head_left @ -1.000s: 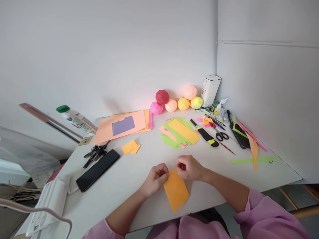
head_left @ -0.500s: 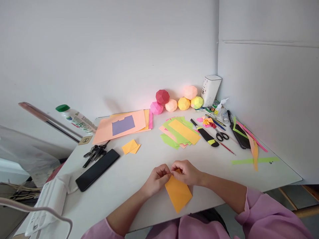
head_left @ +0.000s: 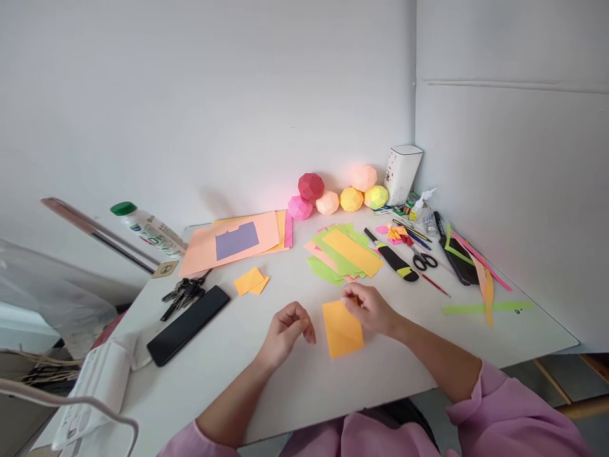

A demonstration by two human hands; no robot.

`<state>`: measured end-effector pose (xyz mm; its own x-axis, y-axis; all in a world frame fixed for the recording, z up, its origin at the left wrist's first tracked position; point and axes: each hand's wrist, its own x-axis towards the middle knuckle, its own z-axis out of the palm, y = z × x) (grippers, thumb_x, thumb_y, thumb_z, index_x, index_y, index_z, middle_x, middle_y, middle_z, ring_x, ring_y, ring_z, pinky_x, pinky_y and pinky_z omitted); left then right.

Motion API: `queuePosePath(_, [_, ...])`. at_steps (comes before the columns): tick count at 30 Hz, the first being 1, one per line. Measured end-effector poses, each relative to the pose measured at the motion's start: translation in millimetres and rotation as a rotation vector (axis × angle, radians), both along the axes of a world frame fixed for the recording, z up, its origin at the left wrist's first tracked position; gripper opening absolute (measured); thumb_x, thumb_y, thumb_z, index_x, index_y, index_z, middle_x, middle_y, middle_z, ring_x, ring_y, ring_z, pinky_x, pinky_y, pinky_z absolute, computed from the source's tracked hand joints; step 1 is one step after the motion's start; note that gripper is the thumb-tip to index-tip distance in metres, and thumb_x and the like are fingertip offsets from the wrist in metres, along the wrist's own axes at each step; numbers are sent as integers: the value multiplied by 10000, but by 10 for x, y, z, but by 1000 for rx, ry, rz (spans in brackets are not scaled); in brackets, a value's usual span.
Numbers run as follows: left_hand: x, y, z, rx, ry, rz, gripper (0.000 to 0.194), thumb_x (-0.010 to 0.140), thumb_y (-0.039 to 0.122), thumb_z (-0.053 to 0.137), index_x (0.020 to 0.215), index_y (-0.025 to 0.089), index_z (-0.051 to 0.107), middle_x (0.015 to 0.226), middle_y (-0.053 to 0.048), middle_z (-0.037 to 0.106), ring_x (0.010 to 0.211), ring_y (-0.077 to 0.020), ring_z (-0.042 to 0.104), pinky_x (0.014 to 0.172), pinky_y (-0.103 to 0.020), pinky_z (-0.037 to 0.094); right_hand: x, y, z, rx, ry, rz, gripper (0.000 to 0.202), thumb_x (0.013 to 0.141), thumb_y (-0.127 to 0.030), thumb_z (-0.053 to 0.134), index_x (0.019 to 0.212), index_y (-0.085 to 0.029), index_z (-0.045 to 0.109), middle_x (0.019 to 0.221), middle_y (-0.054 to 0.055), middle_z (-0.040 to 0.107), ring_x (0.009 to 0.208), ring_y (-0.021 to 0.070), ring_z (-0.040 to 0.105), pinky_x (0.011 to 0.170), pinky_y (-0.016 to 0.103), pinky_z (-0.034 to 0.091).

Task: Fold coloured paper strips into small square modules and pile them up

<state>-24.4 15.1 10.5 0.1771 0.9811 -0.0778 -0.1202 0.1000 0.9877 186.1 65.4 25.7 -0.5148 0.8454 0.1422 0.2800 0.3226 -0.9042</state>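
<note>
A square of orange paper (head_left: 341, 333) hangs just above or rests on the table in front of me; I cannot tell which. My right hand (head_left: 368, 309) pinches it by its upper right corner between thumb and fingers. To the left of the sheet, apart from it, my left hand (head_left: 289, 333) holds nothing, its fingers loosely curled and the thumb off them. Two small folded orange papers (head_left: 251, 280) lie farther back on the left. Behind the right hand is a pile of green, pink and orange paper sheets (head_left: 343, 252).
At right lie a utility knife (head_left: 392, 259), scissors (head_left: 423, 257), a red pencil (head_left: 435, 285) and paper strips (head_left: 488, 309). Faceted paper balls (head_left: 311, 186) stand by the wall. On the left are a black phone (head_left: 188, 325), keys (head_left: 184, 294), large paper sheets (head_left: 197, 252) and a bottle (head_left: 150, 228).
My left hand has let go of the orange paper and moved left. The paper, still in my right hand, has turned squarer to me and moved slightly away from me.
</note>
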Motion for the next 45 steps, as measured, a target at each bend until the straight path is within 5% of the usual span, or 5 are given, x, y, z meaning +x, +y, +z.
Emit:
queuePosePath(4, [-7, 19, 27, -104, -186, -154, 207, 764, 286, 475, 601, 166, 514, 505, -39, 603, 504, -202, 594, 536, -327, 422, 11, 32, -13, 328, 117, -149, 99, 858, -244, 411, 811, -204, 488, 763, 37, 553, 705, 156, 514, 690, 316, 450])
queuePosePath(12, [210, -32, -4, -493, -650, -358, 559, 803, 563, 349, 1080, 122, 550, 964, -139, 632, 904, -263, 607, 821, -405, 430, -131, -202, -99, 882, 55, 220, 100, 820, -115, 462, 802, -201, 511, 845, 49, 650, 939, 180, 544, 786, 334, 441])
queuePosePath(22, [73, 84, -83, -403, -520, -67, 239, 811, 304, 493, 954, 131, 575, 963, -118, 655, 874, -241, 623, 726, -344, 479, -161, -203, -131, 862, -94, 338, 52, 844, -206, 513, 812, -179, 543, 865, 53, 639, 922, 173, 524, 807, 329, 425])
queuePosePath(34, [77, 78, -110, -402, -602, -38, 224, 788, 148, 539, 1001, 125, 604, 989, -106, 669, 937, -231, 615, 813, -340, 465, -163, -160, -185, 899, -167, 349, 119, 852, -195, 514, 749, -167, 569, 807, 28, 626, 846, 143, 515, 772, 303, 428])
queuePosePath(45, [149, 40, -87, -408, -519, -189, 442, 689, 10, 549, 1103, 154, 599, 1102, -107, 634, 1026, -254, 575, 870, -375, 443, -172, -163, -179, 535, -24, 137, 150, 860, -185, 459, 780, -173, 586, 765, 55, 587, 748, 150, 513, 670, 277, 465])
